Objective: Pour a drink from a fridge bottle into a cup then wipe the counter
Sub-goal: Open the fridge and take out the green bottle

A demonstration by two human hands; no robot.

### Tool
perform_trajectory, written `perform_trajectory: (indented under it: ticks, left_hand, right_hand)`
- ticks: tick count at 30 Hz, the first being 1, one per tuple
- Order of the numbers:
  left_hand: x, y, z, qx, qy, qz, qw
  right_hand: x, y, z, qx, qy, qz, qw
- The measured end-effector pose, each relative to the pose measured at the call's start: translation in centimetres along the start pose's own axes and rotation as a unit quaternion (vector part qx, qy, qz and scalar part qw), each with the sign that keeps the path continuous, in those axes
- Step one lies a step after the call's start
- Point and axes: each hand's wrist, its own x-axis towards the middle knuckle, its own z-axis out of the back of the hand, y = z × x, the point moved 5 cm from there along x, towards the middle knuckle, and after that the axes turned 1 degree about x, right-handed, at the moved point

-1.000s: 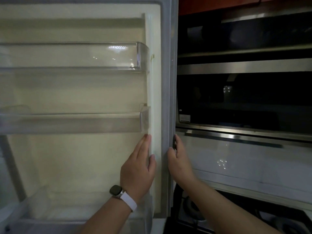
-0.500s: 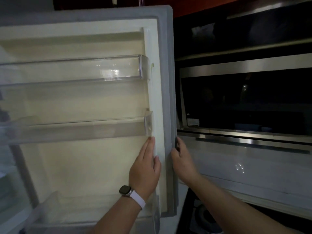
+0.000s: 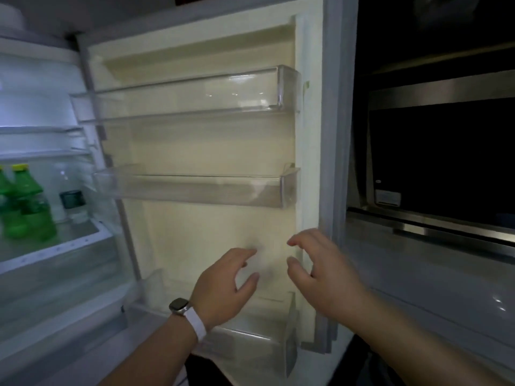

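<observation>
At the far left, inside the lit fridge compartment, two green plastic bottles with yellow caps (image 3: 26, 207) are seen standing upright on a glass fridge shelf (image 3: 75, 232), with a clear plastic water bottle bearing a dark label (image 3: 71, 196) just beside them — these are judged to be the drinks the task calls for, kept at the shelf front where they can be reached. No cup, cloth or counter is shown. Further right, the cream-lined open fridge door (image 3: 211, 140) is swung wide, its three clear plastic door bins (image 3: 195, 188) carrying nothing that can be made out. In front of the door's lower part the left hand (image 3: 223, 288), with a white-strapped watch (image 3: 185, 310) on its wrist, is held empty with fingers loosely spread. The right hand (image 3: 323, 268) is likewise empty and half-curled, near the door's grey edge seal (image 3: 334, 135) but apparently clear of it. Beyond, a dark built-in oven with a steel trim (image 3: 440, 151) is visible. The bottle is not yet fetched.
</observation>
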Motion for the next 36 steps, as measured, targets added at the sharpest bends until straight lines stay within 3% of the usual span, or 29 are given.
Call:
perform_trajectory:
  ticks: [3, 8, 14, 20, 25, 32, 36]
  left_hand:
    - [-3.2, 2.6, 3.1, 0.049, 0.011, 0.04, 0.998]
    - [-9.2, 5.3, 8.9, 0.16, 0.042, 0.136, 0.977]
    - [-16.9, 6.5, 14.7, 0.244, 0.11, 0.304, 0.914]
    - [-22.5, 9.1, 19.6, 0.282, 0.139, 0.392, 0.864]
    - [-25.0, 12.4, 22.6, 0.289, 0.132, 0.411, 0.854]
    - [-23.3, 21.1, 25.6, 0.316, 0.166, 0.408, 0.84]
    - [-21.7, 25.7, 25.7, 0.328, 0.187, 0.369, 0.849]
  right_hand:
    - [0.6, 1.9, -2.7, 0.001, 0.101, 0.07, 0.992]
    - [1.3, 4.7, -8.1, 0.002, 0.195, 0.153, 0.969]
    - [1.6, 8.3, -15.6, -0.018, 0.313, 0.21, 0.926]
    - [1.6, 12.3, -21.0, 0.003, 0.369, 0.233, 0.9]
    - [2.5, 14.9, -25.8, 0.0, 0.399, 0.254, 0.881]
    - [6.5, 18.2, -31.3, -0.036, 0.379, 0.255, 0.889]
    - [9.6, 20.9, -34.8, -0.049, 0.368, 0.246, 0.895]
